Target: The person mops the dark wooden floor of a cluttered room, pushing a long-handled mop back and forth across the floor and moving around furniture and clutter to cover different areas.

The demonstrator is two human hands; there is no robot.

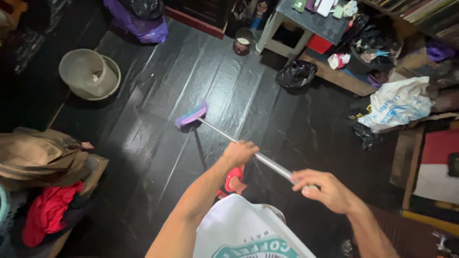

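Both hands are on the broom. Your left hand (239,153) has its grip wrapped shut around the metal handle (267,162) about midway along; your right hand (327,190) has its grip curled over the upper end, fingers closed on the shaft. The broom head (191,116), purple and blue bristles, sits on the dark plank floor (158,91) ahead of you and a bit left, with the handle slanting back up to your hands.

Around it: a grey bucket (88,74) lies tipped inside a basin well left of the head. A black plastic bag (296,74) sits off to the right near a low wooden platform, a white printed sack (397,102) further right. A small dark pot (242,42) stands by the leg of a pale stool (287,33) at the far end. Pile of clothes (45,210), red and tan, at your left.

My read on doing the stroke well:
- Keep the bristles flat on the boards, not riding on the tip.
- Lower hand steers, upper hand pivots; keep them apart as they are.
- Run the strokes along the planks, so that grit doesn't lodge in the seams.
- Short overlapping pulls, one direction.
- Mind the bag and bucket, since a wide swing could clip either.
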